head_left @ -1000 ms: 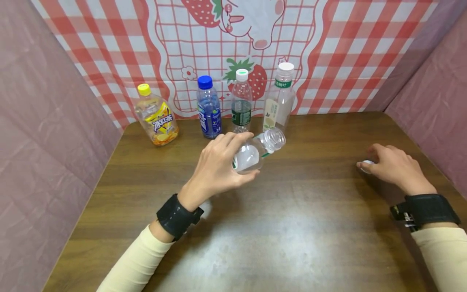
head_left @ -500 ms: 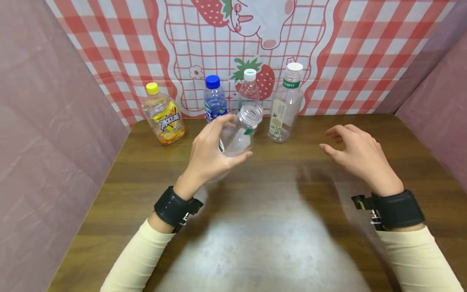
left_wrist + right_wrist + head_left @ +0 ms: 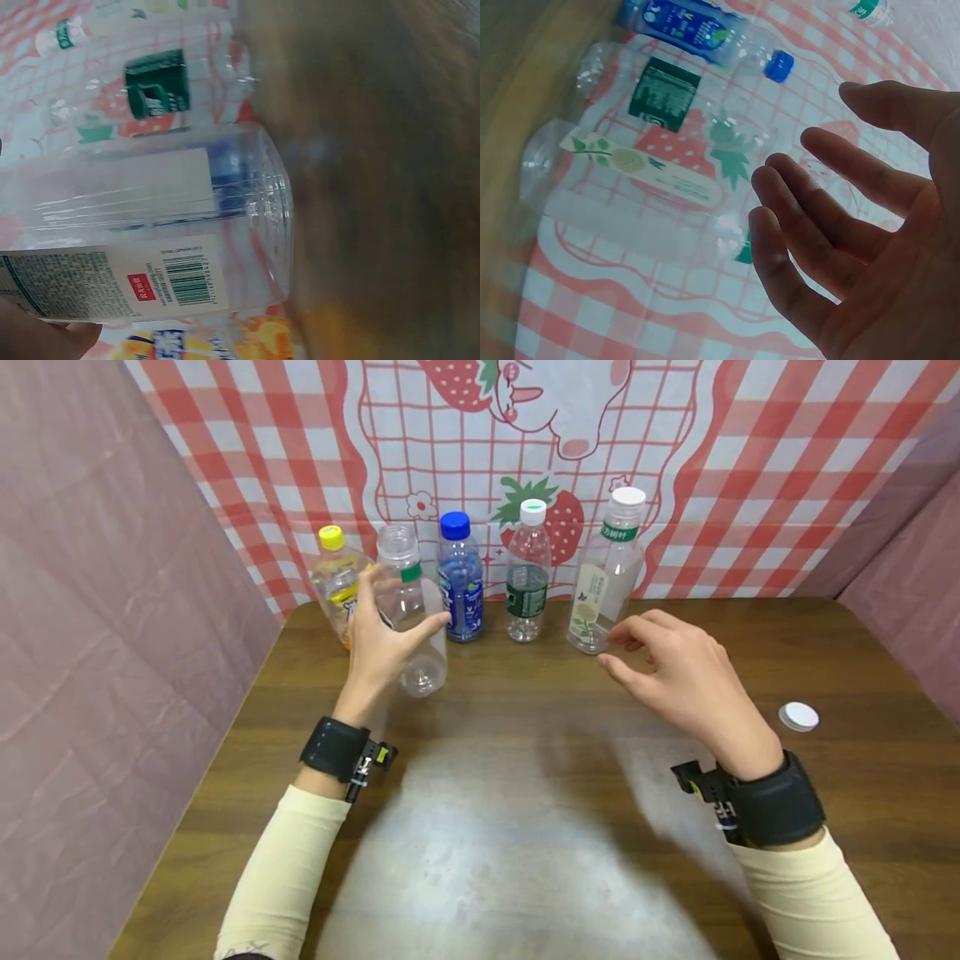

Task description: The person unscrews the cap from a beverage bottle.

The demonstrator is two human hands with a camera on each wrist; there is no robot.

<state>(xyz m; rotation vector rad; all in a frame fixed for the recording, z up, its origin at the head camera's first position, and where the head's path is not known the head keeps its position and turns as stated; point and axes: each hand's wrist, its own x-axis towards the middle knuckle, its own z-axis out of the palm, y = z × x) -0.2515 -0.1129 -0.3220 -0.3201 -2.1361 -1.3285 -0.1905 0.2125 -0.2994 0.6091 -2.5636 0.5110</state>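
Observation:
My left hand [image 3: 378, 639] grips a clear, capless plastic bottle [image 3: 424, 647] by its side, in front of the yellow-capped iced tea bottle [image 3: 332, 585]. Nearly upright, it has a green neck band; its barcode label [image 3: 180, 281] faces the left wrist camera. Whether its base touches the table cannot be told. My right hand [image 3: 678, 681] holds nothing, its fingers loosely bent in front of a tall clear bottle [image 3: 611, 581] with a white cap. On the table to the right lies a loose white cap [image 3: 799, 717].
Along the back of the wooden table [image 3: 525, 860] also stand a blue-capped bottle [image 3: 461, 581] and a small green-labelled water bottle [image 3: 527, 585]. Behind them hangs a red-and-white checked cloth [image 3: 750, 485]; a pink curtain [image 3: 82, 652] closes the left side.
My left hand has carried the capless bottle leftward and turned it from tilted to nearly upright. My right hand has left the white cap on the table and moved left.

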